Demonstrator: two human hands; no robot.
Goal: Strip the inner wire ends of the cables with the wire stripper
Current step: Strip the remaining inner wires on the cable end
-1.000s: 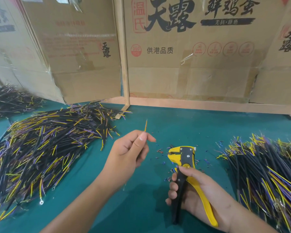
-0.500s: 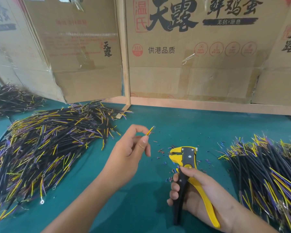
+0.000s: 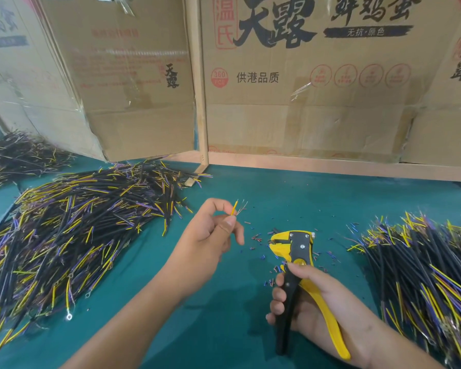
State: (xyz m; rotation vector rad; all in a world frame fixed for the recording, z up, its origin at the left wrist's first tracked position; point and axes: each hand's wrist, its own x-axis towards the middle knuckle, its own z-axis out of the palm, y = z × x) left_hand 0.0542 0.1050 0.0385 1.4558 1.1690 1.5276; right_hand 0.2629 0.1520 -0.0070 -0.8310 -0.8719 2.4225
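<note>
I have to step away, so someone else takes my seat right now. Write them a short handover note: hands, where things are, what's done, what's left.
Left hand pinches one cable; its yellow inner wire and bare strands point up, clear of the tool.
Right hand grips the yellow-and-black wire stripper, its head off to the right of that wire, nothing in it.
Cable piles lie on the green table: a large left pile and a right pile. Which is finished I cannot tell.
Insulation bits around the stripper show stripping has been done.
Left: bring the held wire to the stripper and strip it.
</note>
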